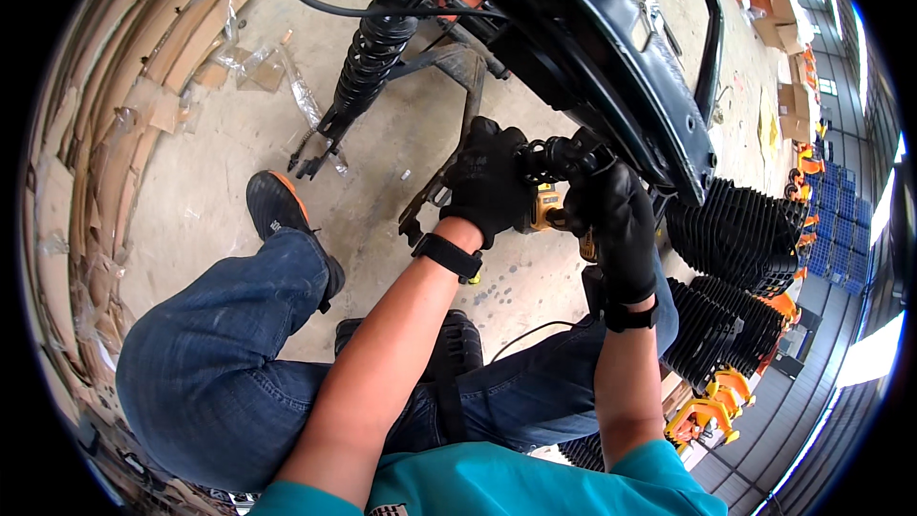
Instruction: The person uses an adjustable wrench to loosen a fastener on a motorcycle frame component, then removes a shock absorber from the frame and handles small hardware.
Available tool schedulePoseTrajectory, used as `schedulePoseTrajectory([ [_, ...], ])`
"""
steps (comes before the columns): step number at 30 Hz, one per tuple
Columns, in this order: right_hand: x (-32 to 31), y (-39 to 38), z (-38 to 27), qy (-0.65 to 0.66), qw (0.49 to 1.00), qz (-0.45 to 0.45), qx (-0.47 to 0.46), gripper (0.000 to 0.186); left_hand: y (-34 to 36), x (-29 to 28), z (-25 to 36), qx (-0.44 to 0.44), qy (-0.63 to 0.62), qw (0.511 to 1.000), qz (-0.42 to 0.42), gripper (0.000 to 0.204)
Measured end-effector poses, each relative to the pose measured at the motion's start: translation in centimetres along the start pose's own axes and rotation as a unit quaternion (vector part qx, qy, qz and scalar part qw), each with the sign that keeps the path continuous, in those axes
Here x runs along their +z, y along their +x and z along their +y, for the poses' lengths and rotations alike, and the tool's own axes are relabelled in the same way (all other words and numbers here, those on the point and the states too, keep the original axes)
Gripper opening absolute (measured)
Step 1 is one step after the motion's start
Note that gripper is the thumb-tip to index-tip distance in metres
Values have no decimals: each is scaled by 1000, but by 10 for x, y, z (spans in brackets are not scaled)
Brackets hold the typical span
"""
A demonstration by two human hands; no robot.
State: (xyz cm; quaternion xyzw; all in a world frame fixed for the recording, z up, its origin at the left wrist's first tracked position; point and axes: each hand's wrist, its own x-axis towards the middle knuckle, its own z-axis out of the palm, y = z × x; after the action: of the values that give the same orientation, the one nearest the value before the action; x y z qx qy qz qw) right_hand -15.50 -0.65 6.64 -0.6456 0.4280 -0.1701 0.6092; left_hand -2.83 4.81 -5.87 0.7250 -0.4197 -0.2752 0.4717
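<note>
A short black shock absorber with a coil spring (pixel 552 161) lies crosswise between my two black-gloved hands. My left hand (pixel 489 180) is closed round its left end. At the other end, where the shock absorber meets the black vehicle frame (pixel 611 67), my right hand (pixel 616 225) has its fingers curled against it. The exact joint there is hidden by the fingers. Below and behind the hands shows a yellow-and-black power tool (pixel 546 207), partly covered. Another black shock absorber (pixel 368 62) hangs on the far left of the frame, its forked lower end free.
Flattened cardboard (pixel 143 67) is piled along the left. Clear plastic wrap (pixel 301 86) lies on the concrete floor (pixel 382 153). Stacked black ribbed parts (pixel 735 239), orange parts (pixel 712 411), blue crates (pixel 841 220) and cardboard boxes (pixel 774 5) stand to the right. A black cable (pixel 373 11) crosses above.
</note>
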Motion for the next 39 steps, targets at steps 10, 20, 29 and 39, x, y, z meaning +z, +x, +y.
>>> schedulePoseTrajectory([
  [10,1,0,12,-281,949,33,-140,18,-1,1,-2,37,40,998,-12,24],
  [20,-19,18,41,104,982,153,-27,25,2,-10,3,23,7,998,-60,24],
  [29,-33,38,26,379,863,320,-98,50,-4,-15,2,11,24,999,-44,24],
  [39,15,68,24,349,888,245,-171,47,-5,-18,-3,-13,-7,998,-62,24],
])
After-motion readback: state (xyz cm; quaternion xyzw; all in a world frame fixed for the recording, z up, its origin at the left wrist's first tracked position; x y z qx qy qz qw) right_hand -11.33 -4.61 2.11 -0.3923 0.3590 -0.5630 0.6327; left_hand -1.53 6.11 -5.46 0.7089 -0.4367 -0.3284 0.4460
